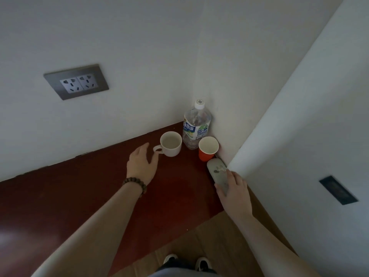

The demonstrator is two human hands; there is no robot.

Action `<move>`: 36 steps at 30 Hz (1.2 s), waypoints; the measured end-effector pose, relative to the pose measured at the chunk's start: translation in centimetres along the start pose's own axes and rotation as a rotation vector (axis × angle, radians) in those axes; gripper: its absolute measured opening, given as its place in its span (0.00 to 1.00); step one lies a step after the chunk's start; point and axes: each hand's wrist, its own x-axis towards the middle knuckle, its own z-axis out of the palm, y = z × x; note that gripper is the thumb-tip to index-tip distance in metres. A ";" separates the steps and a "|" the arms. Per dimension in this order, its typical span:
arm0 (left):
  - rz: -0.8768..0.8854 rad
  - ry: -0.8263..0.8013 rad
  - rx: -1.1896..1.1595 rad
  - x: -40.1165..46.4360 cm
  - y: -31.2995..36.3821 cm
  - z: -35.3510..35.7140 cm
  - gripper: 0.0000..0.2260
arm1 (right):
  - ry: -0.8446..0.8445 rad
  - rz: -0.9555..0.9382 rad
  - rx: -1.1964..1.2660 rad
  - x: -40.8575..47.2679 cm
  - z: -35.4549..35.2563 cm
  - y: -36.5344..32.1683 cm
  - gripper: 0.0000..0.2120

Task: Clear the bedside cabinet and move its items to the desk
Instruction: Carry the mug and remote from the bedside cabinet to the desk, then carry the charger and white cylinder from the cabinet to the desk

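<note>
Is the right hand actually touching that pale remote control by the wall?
Touching. The head view shows the right hand with fingers curled round the near end of the remote control, which lies on the cabinet top.

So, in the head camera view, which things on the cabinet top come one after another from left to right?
Left hand → white mug → water bottle → red paper cup → remote control, gripped by the right hand.
</note>
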 end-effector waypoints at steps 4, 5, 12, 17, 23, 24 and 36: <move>-0.026 0.047 0.095 -3.9 0.5 -0.4 0.27 | 0.025 -0.101 0.020 -0.8 -0.1 -1.2 0.29; -0.044 0.046 0.120 -4.9 0.4 -0.4 0.28 | 0.019 -0.133 0.017 -0.8 -0.1 -1.6 0.29; -0.231 0.174 0.187 -12.2 -1.0 -1.8 0.29 | -0.133 -0.382 0.060 -0.2 0.9 -4.6 0.29; -0.457 0.321 0.179 -18.7 -2.9 -2.9 0.29 | -0.237 -0.662 0.014 -2.0 2.7 -7.3 0.29; -0.773 0.490 0.194 -28.9 -6.1 -4.6 0.28 | -0.482 -0.963 0.037 -9.3 6.6 -12.6 0.28; -0.830 0.519 0.196 -30.8 -6.7 -5.0 0.28 | -0.530 -1.015 0.042 -10.9 7.1 -13.7 0.28; -1.410 0.847 0.146 -51.9 -15.8 -9.8 0.27 | -0.863 -1.546 0.048 -32.2 13.5 -27.1 0.26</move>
